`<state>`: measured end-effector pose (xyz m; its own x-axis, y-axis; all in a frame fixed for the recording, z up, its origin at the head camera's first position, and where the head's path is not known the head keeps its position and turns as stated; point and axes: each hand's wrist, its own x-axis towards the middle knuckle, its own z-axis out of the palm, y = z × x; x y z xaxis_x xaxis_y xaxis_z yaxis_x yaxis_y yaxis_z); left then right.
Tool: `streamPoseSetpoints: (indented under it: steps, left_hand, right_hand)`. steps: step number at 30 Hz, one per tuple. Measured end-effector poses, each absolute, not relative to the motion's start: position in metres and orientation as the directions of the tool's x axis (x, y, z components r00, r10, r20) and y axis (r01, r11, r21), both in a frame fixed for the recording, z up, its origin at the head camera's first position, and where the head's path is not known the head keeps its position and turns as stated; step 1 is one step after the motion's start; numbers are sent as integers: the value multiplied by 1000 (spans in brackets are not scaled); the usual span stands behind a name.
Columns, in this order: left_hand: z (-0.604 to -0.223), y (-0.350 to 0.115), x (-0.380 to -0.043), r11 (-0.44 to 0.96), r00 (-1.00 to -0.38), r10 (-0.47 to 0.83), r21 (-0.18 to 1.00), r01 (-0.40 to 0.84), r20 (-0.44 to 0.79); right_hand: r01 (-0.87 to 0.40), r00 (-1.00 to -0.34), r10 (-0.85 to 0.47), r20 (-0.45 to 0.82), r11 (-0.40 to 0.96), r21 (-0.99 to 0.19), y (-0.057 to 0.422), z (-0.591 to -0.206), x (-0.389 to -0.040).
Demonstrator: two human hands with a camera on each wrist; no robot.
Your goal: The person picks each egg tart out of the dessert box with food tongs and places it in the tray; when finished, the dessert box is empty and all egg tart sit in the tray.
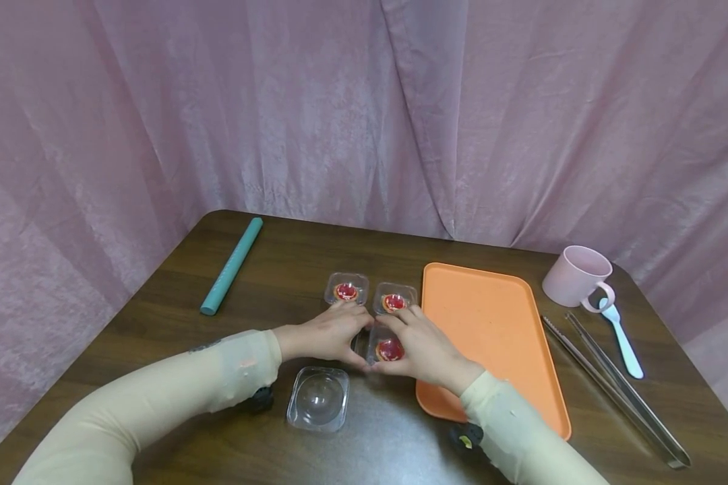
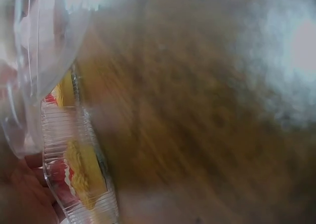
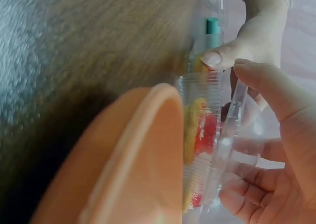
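Four clear plastic boxes, each with a red-topped tart, stand close together in the head view, such as the back-left box [image 1: 346,288] and the back-right box [image 1: 396,297]. My left hand [image 1: 327,331] grips the front-left box [image 2: 84,174] from above, its thumb at the near side; the hand mostly covers that box in the head view. My right hand [image 1: 421,347] pinches a clear lid [image 3: 237,120] between thumb and fingers, over the front-right box [image 1: 390,350]. Both thumbs almost meet. Another clear lid [image 1: 318,399] lies on the table, nearer to me.
An orange tray [image 1: 491,330] lies right beside the boxes, under my right wrist. Further right are metal tongs [image 1: 625,397], a pink mug [image 1: 576,277] and a pale blue spreader [image 1: 623,340]. A teal rod [image 1: 232,266] rests at the back left of the brown table [image 1: 176,310].
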<state>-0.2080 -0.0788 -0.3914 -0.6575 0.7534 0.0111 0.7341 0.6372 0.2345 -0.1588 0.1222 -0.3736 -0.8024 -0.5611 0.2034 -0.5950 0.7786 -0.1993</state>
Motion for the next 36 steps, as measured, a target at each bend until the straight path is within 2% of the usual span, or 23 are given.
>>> streamPoseSetpoints:
  steps: [11, 19, 29, 36]
  left_hand:
    - [-388, -85, -209, 630, -652, 758, 262, 731, -4]
    - [-378, -88, -204, 640, -673, 740, 295, 710, 14]
    - [-357, -90, -184, 595, -657, 742, 323, 736, 132]
    - [-352, -87, -167, 558, -624, 746, 295, 776, 232]
  right_hand:
    - [-605, -786, -549, 284, 778, -170, 133, -366, -149]
    - [-595, -780, -509, 365, 783, -180, 142, -355, -139]
    - [-663, -680, -496, 540, 731, -162, 153, -354, -128]
    - [-674, -672, -464, 577, 705, -219, 156, -357, -120]
